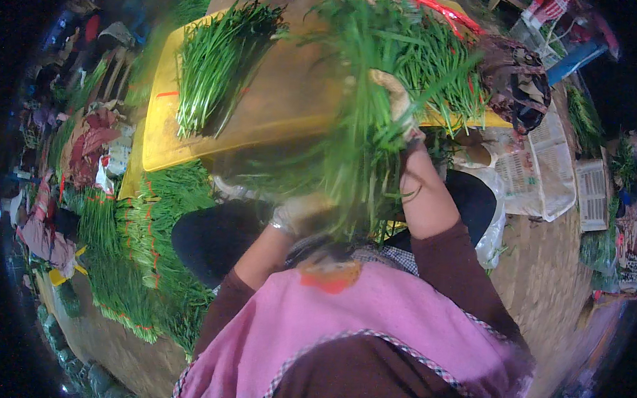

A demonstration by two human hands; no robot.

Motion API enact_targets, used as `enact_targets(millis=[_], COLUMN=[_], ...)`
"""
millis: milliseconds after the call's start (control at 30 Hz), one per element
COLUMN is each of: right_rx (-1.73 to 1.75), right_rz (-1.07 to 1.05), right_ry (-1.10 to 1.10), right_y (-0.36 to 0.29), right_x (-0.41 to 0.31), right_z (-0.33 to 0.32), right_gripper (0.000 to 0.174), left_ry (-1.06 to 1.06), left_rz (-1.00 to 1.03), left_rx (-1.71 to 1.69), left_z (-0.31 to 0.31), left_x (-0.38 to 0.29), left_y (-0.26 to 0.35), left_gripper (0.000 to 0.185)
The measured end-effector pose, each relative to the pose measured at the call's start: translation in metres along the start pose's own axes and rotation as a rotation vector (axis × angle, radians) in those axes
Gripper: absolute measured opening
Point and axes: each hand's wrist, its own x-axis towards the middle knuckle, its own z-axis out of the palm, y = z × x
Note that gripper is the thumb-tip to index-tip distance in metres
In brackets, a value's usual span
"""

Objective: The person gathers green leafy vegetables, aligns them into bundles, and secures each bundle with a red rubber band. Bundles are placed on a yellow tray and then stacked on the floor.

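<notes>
My right hand (pixel 398 99) grips a bunch of long green leafy stalks (pixel 371 111), held upright over the near edge of a yellow-rimmed table (pixel 296 87). The stalks are blurred by motion, and loose ends hang towards my lap. Lower down and nearer my body is my left hand (pixel 307 212), also blurred, with a pale band at the wrist. Greens pass in front of its fingers, so its grip is hidden. On the table's left half lies a sorted bunch of green stalks (pixel 209 74). A looser heap of greens (pixel 438 71) covers its right side.
Many greens bundled with red ties (pixel 149 230) cover the floor at my left. A red plastic strip (pixel 446 11) and a dark crumpled bag (pixel 514 79) lie at the table's right end. White plastic crates (pixel 541 159) stand on the right.
</notes>
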Motion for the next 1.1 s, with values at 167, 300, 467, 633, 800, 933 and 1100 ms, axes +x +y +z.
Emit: enact_targets(millis=[167, 300, 467, 633, 800, 933, 1100], right_rx=[-0.192, -0.838, -1.782, -1.784, -2.160, -2.111, -2.076], right_rz=[0.124, 0.098, 0.094, -0.298, 0.073, 0.268, 0.078], right_ry=[0.278, 0.472, 0.895, 0.600, 0.535, 0.547, 0.494], right_y=[0.032, 0.027, -0.002, 0.040, 0.106, 0.106, 0.096], right_x=[0.049, 0.063, 0.006, -0.039, 0.006, 0.021, 0.018], right_z=[-0.029, -0.047, -0.028, 0.036, 0.041, 0.014, 0.001], right_gripper=[0.043, 0.057, 0.055, 0.036, 0.035, 0.030, 0.025], left_ry=[0.244, 0.280, 0.261, 0.272, 0.269, 0.316, 0.233], left_rz=[0.010, 0.205, 0.301, 0.330, 0.112, 0.080, -0.043], left_rx=[-0.073, 0.107, 0.214, 0.023, -0.399, -0.489, -0.573], left_z=[-0.013, -0.053, -0.096, -0.063, 0.018, 0.047, 0.049], left_x=[0.002, 0.011, 0.031, 0.037, 0.007, -0.003, 0.016], left_y=[-0.009, -0.021, -0.059, -0.046, 0.001, 0.016, 0.010], left_gripper=[0.056, 0.048, 0.045, 0.037, 0.033, 0.029, 0.030])
